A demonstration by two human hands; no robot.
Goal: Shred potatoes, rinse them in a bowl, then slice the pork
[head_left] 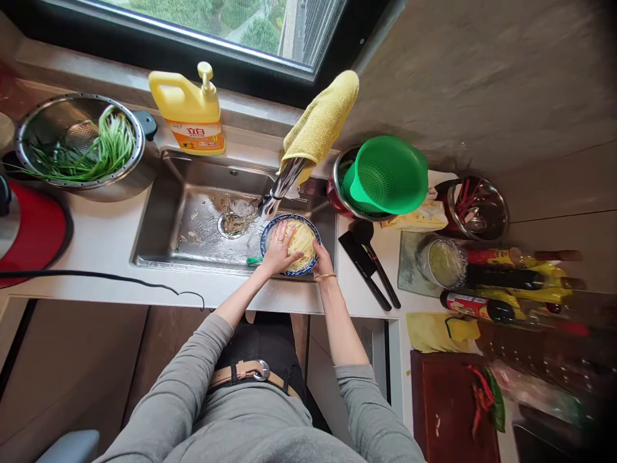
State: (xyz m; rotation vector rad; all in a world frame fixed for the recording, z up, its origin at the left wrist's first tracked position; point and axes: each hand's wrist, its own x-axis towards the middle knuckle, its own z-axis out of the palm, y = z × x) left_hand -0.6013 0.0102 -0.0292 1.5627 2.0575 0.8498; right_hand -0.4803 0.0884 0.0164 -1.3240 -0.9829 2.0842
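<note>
From the head camera, looking down at a steel sink set in a pale counter: a blue-rimmed bowl of pale shredded strips, probably potato, sits at the sink's right end, directly under the faucet, so the running water appears to fall into it. The left hand lies spread flat on the shreds, fingers open and pressing into them rather than gripping anything. The right hand curls around the bowl's near right rim, thumb and fingers closed on the edge, seemingly to steady it against the other hand's push; a gold bangle sits at that wrist.

A yellow cloth is draped over the faucet's top, hung there to stay within reach (and off the wet counter). One yellow dish-soap bottle stands on the ledge behind the sink. Left of the sink, one steel colander holds green stalks. Right of it, one green plastic colander rests tilted in a steel bowl. Two dark-handled utensils lie side by side just beside the sink. Farther right, a few sauce bottles lie clustered, and red and green chillies sit on one dark cutting board.
</note>
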